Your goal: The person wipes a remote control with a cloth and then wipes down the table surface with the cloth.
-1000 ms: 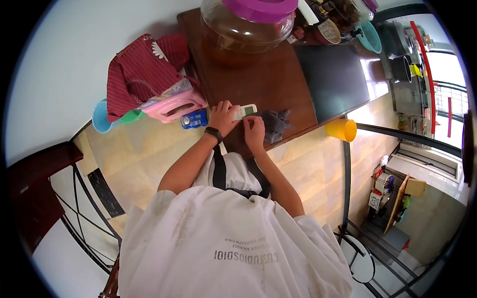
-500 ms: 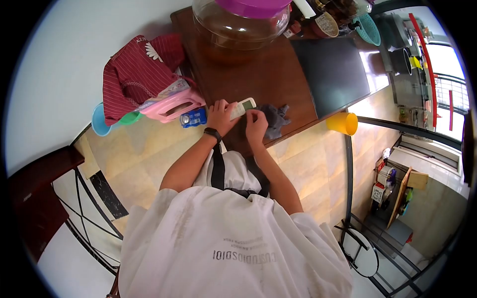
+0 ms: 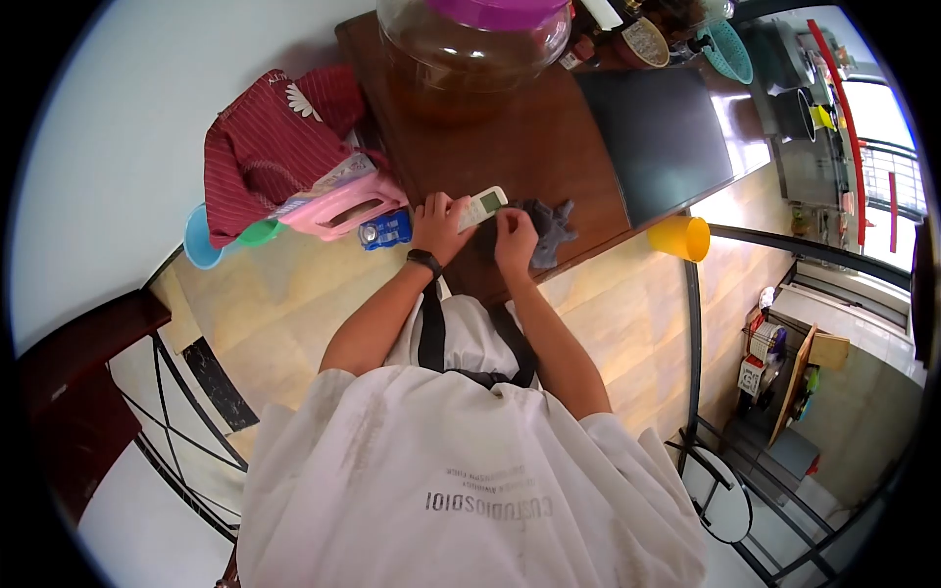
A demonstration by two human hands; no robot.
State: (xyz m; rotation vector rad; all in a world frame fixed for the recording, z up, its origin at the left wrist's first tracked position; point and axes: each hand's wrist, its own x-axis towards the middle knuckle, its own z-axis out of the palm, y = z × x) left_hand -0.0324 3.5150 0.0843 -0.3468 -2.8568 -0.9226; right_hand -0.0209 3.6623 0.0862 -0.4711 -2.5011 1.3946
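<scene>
My left hand (image 3: 438,227), with a dark watch at its wrist, is closed around the lower part of a white remote control (image 3: 482,208). The remote's small screen faces up, and its far end points away to the right. Close to that end, my right hand (image 3: 516,241) has its fingertips pinched together. Whatever they hold is hidden or too small to make out. A crumpled dark grey cloth (image 3: 555,235) lies on the brown table (image 3: 500,147) just behind and right of my right hand, overlapped by it in view.
Left of my left hand are a blue packet (image 3: 386,230), a pink plastic container (image 3: 358,204) and a dark red striped cloth (image 3: 260,157). A large jar (image 3: 470,59) with a purple lid stands at the back. A yellow bin (image 3: 679,238) is beyond the table's right edge.
My right hand has shifted slightly right and away from the remote's end, its fingers still pinched. My left hand keeps its hold on the remote. The grey cloth's shape has changed a little.
</scene>
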